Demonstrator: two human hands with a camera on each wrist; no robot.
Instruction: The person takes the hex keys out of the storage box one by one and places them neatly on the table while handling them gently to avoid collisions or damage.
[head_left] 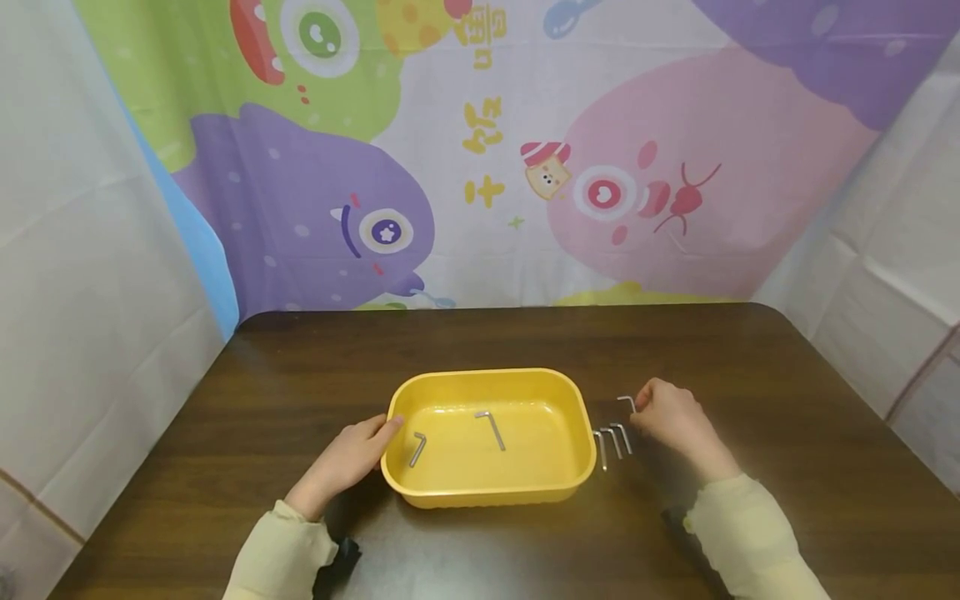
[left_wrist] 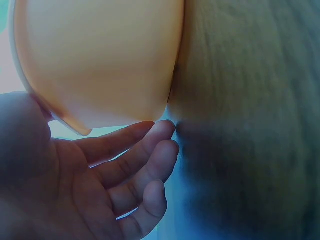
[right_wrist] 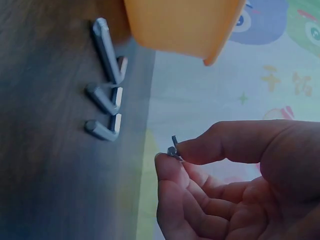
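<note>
A yellow rectangular tray (head_left: 495, 493) sits on the dark wooden table. My left hand (head_left: 345, 458) holds its left end, thumb over the rim and fingers along the outer wall. Inside the tray lie two L-shaped hex keys, a shorter one (head_left: 418, 449) at the left and a longer one (head_left: 493, 430) near the middle. My right hand (head_left: 671, 417) pinches another small hex key (right_wrist: 172, 150) between thumb and fingertips, right of the tray. Three more hex keys rest in a row beside the tray's right wall, the largest (right_wrist: 106, 50) closest to it.
The brown table (head_left: 300, 350) extends around the tray. Behind it hangs a cartoon-printed curtain (head_left: 480, 258), with pale cloth (head_left: 112, 275) along the left side and more on the right.
</note>
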